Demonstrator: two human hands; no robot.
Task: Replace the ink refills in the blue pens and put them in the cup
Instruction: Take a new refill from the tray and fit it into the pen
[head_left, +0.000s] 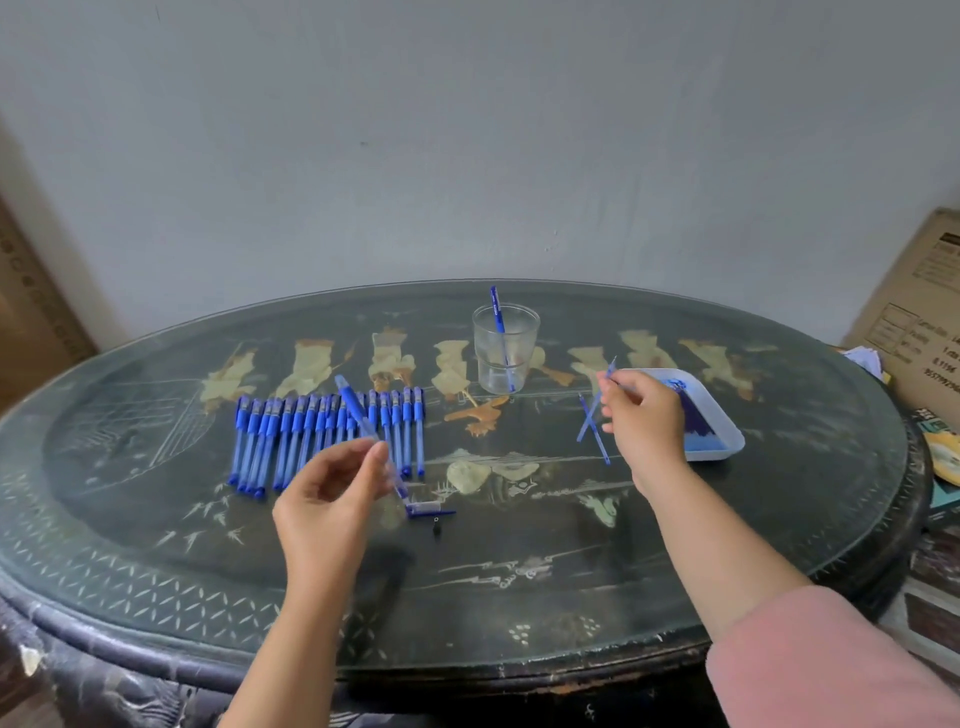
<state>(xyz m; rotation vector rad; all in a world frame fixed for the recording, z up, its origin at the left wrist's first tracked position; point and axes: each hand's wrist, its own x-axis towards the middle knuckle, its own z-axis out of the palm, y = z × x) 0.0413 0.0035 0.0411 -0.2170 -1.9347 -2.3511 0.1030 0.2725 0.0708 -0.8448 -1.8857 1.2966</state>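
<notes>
My left hand (330, 496) pinches a blue pen barrel (358, 410) that slants up and away over the row of blue pens (327, 436) lying side by side on the table. A blue pen cap (428, 510) and a small dark tip piece (436, 525) lie just right of that hand. My right hand (641, 421) pinches a thin blue refill (612, 366) beside the white tray (727, 441). Two loose refills (592, 423) lie crossed on the table left of that hand. The clear cup (504, 348) stands behind, holding one blue pen (498, 317).
The oval dark table (467, 597) has a glass top and stands against a grey wall. A cardboard box (914, 317) leans at the right, with papers and books (940, 457) below it. Another box edge (31, 312) shows at the far left.
</notes>
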